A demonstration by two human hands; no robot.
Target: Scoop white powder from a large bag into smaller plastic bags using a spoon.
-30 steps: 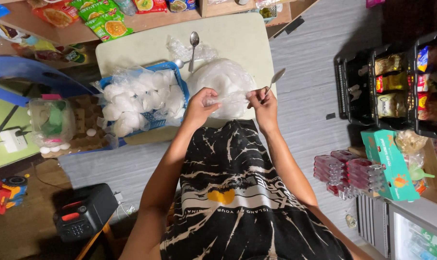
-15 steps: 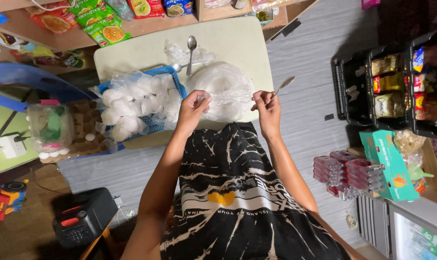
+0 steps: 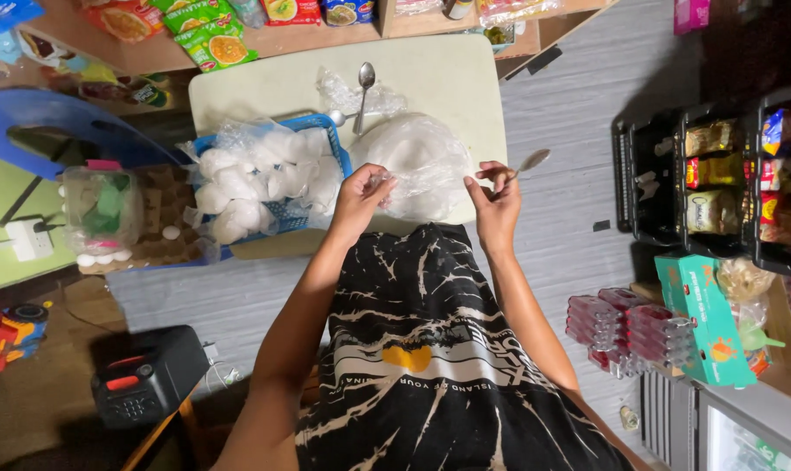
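Presently, the left hand point(image 3: 361, 196) pinched the near edge of the big clear bag point(image 3: 413, 166) of white powder on the table point(image 3: 448, 78). The right hand point(image 3: 497, 196), just right of the bag, was closed on a spoon point(image 3: 528, 162). Judged step: opening the bag's mouth; next would call for spreading it for the spoon. Count: three spoons, another point(image 3: 363, 92) beyond the bag; one basket point(image 3: 265, 187) of filled bags left of the left hand.

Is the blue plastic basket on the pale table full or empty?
Full: the blue plastic basket is heaped above its rim with small white-filled clear plastic bags.
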